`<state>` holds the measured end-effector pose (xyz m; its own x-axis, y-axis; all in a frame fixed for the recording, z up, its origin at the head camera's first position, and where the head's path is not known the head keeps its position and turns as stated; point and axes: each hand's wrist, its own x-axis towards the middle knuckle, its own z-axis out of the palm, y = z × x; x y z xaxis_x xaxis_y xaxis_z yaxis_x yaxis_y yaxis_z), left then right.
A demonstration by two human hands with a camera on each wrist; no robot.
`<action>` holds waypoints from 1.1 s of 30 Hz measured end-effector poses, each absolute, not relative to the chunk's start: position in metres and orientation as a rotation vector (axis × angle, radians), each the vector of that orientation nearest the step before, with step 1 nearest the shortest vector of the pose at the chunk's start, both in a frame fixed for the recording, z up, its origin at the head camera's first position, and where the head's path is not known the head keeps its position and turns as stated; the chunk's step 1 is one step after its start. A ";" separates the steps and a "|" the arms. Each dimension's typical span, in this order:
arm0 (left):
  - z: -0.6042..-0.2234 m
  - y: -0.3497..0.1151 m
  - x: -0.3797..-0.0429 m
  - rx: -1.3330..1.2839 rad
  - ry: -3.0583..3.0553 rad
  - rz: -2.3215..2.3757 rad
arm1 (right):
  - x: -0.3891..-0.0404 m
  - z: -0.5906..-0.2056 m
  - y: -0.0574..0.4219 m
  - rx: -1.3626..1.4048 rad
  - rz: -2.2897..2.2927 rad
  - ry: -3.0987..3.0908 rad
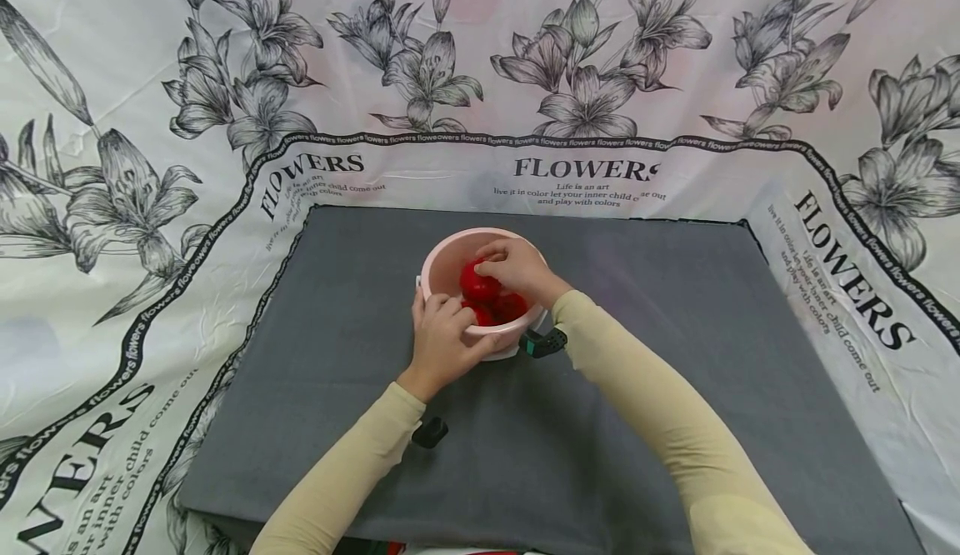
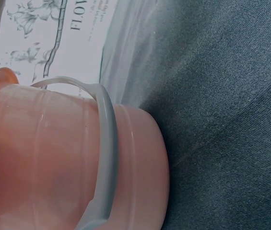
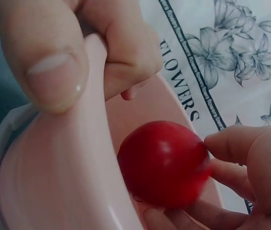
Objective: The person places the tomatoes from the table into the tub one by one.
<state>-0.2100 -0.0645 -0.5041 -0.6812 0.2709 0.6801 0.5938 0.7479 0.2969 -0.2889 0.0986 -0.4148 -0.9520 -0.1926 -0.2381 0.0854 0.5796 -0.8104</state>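
Observation:
A pink bucket (image 1: 450, 267) stands upright on the dark grey cloth. My left hand (image 1: 444, 334) grips its near rim, with the thumb pressed on the outer wall, as the right wrist view shows. Inside the bucket, my right hand (image 1: 517, 267) holds a smooth, shiny red ball (image 3: 164, 163) between thumb and fingers. More red round things (image 1: 511, 307) lie below it, partly hidden by the rim and my hands. The bucket's pale grey handle (image 2: 107, 158) hangs down against the outer wall.
Dark grey cloth (image 1: 360, 288) covers the flat surface around the bucket. White sheeting printed with flowers and lettering (image 1: 585, 167) rises behind it and along both sides. A small black device (image 1: 430, 432) sits at the left wrist, another (image 1: 543, 343) at the right.

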 end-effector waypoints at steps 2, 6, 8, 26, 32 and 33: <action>-0.504 -0.065 -0.210 -0.642 -2.320 -0.672 | -0.288 -0.417 0.098 -0.077 -1.319 2.520; -0.504 -0.065 -0.210 -0.627 -2.330 -0.665 | -0.286 -0.417 0.096 -0.066 -1.325 2.515; -0.504 -0.065 -0.210 -0.624 -2.336 -0.664 | -0.285 -0.417 0.096 -0.070 -1.321 2.508; -0.505 -0.064 -0.209 -0.629 -2.344 -0.664 | -0.286 -0.416 0.106 -0.134 -1.334 2.498; -0.505 -0.064 -0.209 -0.630 -2.346 -0.673 | -0.287 -0.402 0.119 -0.226 -1.240 2.587; -0.505 -0.064 -0.209 -0.630 -2.347 -0.675 | -0.287 -0.399 0.123 -0.232 -1.234 2.597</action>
